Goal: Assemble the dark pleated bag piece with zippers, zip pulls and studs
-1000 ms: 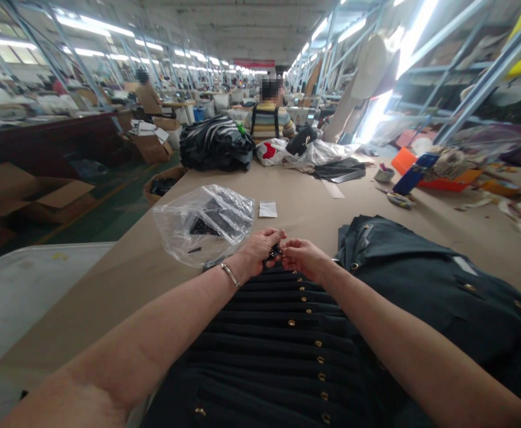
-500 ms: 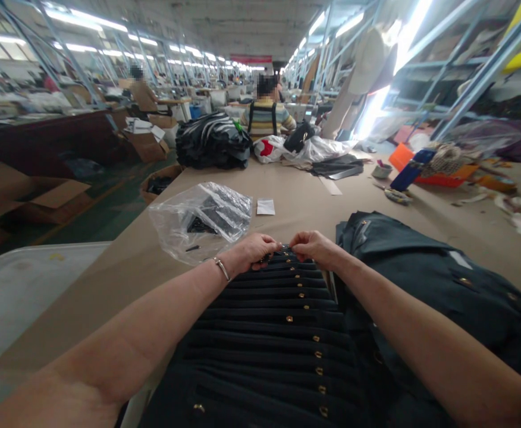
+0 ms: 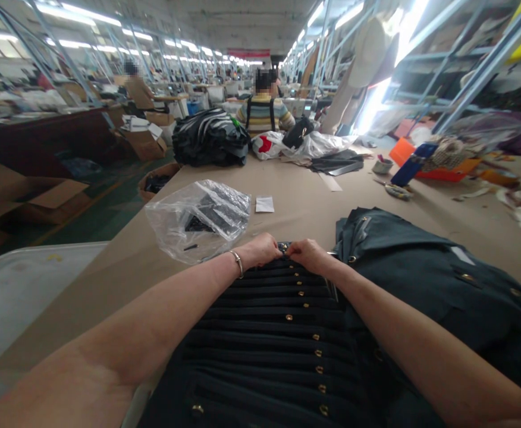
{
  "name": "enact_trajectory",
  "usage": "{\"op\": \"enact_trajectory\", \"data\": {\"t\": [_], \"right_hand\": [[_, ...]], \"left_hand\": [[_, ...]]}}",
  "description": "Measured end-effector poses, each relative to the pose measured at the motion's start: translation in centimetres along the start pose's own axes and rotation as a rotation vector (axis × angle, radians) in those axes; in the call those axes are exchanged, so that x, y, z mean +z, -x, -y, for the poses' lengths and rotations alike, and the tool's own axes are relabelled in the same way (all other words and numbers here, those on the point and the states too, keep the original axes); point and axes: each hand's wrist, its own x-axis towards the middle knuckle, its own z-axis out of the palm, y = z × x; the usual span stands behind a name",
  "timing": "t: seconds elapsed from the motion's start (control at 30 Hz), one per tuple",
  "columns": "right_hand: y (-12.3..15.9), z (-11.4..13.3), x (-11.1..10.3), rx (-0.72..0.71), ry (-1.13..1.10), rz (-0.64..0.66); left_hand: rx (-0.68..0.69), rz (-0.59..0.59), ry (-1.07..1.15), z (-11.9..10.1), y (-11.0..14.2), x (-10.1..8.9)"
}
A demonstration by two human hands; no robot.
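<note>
Overlapping dark garments (image 3: 260, 324) lie layered in front of me, a gold metal fastener showing on most layers. At the far end of the row my left hand (image 3: 263, 251) is closed, its fingertips pinching the edge of the farthest garment. Just to the right, my right hand (image 3: 307, 255) is closed too, thumb and fingers pinching the same garment. A small gold fastener (image 3: 283, 246) shows between the two hands. Exactly how the fingertips grip the cloth is partly hidden. A bracelet circles my left wrist.
A clear plastic bag (image 3: 198, 223) with dark pieces inside lies beyond my left hand, near a small white paper square (image 3: 264, 204). Dark garments (image 3: 403, 267) are heaped on the right. Farther back stand a dark cloth pile (image 3: 211, 139) and an orange box (image 3: 443, 172). A person sits beyond the table.
My left hand has shifted slightly right, its fingers now more curled. The gold fastener between the hands shows more clearly. The view has moved slightly.
</note>
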Motion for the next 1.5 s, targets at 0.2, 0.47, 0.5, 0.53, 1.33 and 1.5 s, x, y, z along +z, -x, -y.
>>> {"op": "enact_trajectory", "data": {"t": [0.2, 0.47, 0.5, 0.53, 1.33, 1.5], "right_hand": [[-0.4, 0.0, -0.2, -0.033, 0.109, 0.05], [-0.5, 0.7, -0.5, -0.044, 0.225, 0.085], [-0.5, 0.6, -0.5, -0.044, 0.227, 0.084], [-0.5, 0.6, -0.5, -0.045, 0.226, 0.08], [2.0, 5.4, 1.3, -0.053, -0.873, 0.046], [2.1, 5.0, 0.2, 0.029, -0.625, -0.047]], "left_hand": [[-0.009, 0.011, -0.073, -0.2, -0.4, 0.2], [0.002, -0.007, -0.112, -0.1, -0.6, 0.5], [0.005, -0.011, -0.115, 0.1, -0.7, 0.4], [0.01, -0.014, -0.117, 0.3, -0.8, 0.3], [0.227, 0.248, 0.797, 2.7, 2.3, -0.2], [0.184, 0.215, 0.792, 2.6, 2.5, 0.2]]}}
